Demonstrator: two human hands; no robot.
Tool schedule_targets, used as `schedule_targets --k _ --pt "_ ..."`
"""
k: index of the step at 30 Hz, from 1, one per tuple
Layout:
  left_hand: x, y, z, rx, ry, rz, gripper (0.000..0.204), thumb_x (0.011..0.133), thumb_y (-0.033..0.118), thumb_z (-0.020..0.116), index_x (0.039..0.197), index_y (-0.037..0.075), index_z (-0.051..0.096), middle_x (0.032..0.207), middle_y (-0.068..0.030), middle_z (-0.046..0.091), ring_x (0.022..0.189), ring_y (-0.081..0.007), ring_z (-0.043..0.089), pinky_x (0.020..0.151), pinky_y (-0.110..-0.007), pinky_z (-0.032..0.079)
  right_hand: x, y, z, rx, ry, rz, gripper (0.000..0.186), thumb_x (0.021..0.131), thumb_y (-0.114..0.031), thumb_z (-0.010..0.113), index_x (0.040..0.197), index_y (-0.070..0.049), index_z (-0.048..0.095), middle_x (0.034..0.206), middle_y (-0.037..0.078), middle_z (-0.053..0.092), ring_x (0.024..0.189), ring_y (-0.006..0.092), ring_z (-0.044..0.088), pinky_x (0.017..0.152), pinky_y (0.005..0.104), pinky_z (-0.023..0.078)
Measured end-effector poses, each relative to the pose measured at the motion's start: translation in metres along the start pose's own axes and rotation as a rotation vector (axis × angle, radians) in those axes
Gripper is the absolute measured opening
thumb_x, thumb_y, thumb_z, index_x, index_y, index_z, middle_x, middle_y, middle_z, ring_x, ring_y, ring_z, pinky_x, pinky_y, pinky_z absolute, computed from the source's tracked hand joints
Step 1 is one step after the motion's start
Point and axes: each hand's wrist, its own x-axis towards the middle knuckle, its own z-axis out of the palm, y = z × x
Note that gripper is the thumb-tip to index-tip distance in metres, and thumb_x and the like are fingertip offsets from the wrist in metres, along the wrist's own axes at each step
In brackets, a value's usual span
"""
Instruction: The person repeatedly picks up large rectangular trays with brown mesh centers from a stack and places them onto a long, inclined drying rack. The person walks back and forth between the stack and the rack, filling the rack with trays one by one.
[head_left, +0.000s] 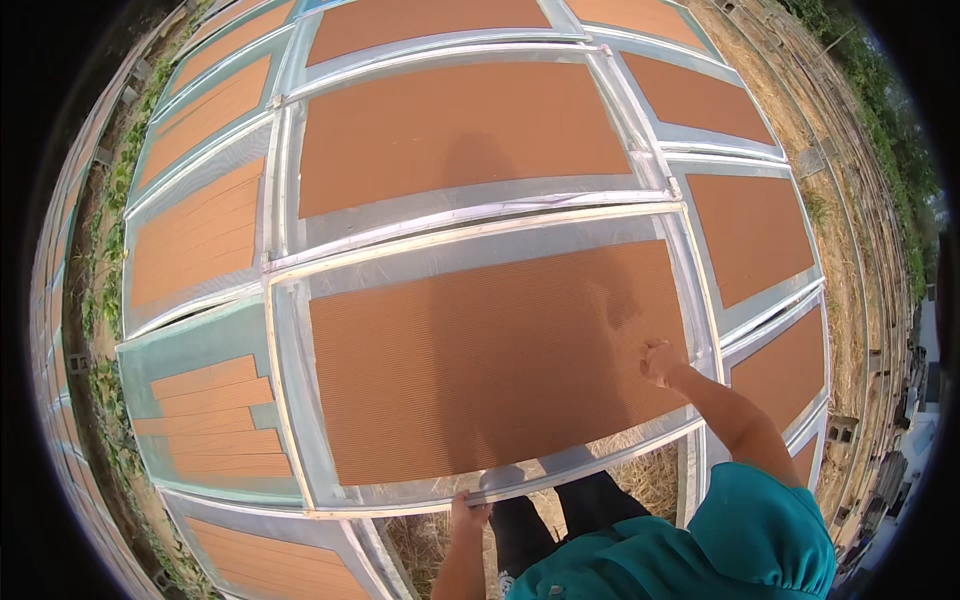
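In front of me lies a mesh drying screen with a pale frame. A large reddish-brown layer, marked with fine parallel lines, covers most of its mesh. My left hand is closed round the near edge of this frame, left of my legs. Over the right part of the brown layer, my right hand has its fingers drawn together. Whether it touches the layer or holds something small I cannot tell. My shadow falls across the middle of the layer.
Similar framed screens with brown layers surround this one, including a far screen and a right screen. Strips with gaps lie on the left screen. Green plants line the left; dry grass and a concrete block are at right.
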Motion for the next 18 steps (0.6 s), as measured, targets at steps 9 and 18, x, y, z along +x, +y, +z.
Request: schedule_targets --k 9,18 --pt "-0.015 -0.003 -0.01 -0.186 -0.224 0.013 0.041 0.078 0.028 0.046 0.113 0.007 0.04 0.126 -0.0161 0.038 0.116 -0.0315 0.039 0.092 -0.05 0.034 -0.219 0.074 0.168 -0.075 -0.875 -0.117 0.051 0.082 -0.048 0.041 0.116 -0.012 0.053 0.122 0.015 0.048 0.115 0.0328 0.041 0.095 0.0401 0.033" --pt "-0.131 -0.051 -0.166 -0.213 -0.115 0.398 0.03 0.082 0.015 0.046 0.11 0.006 0.042 0.105 -0.0128 0.052 0.095 -0.028 0.055 0.074 -0.042 0.048 -0.11 -0.067 -0.008 -0.19 -0.088 -0.549 0.032 0.079 -0.028 0.046 0.097 -0.007 0.062 0.093 0.012 0.062 0.087 0.0301 0.058 0.078 0.0352 0.046"
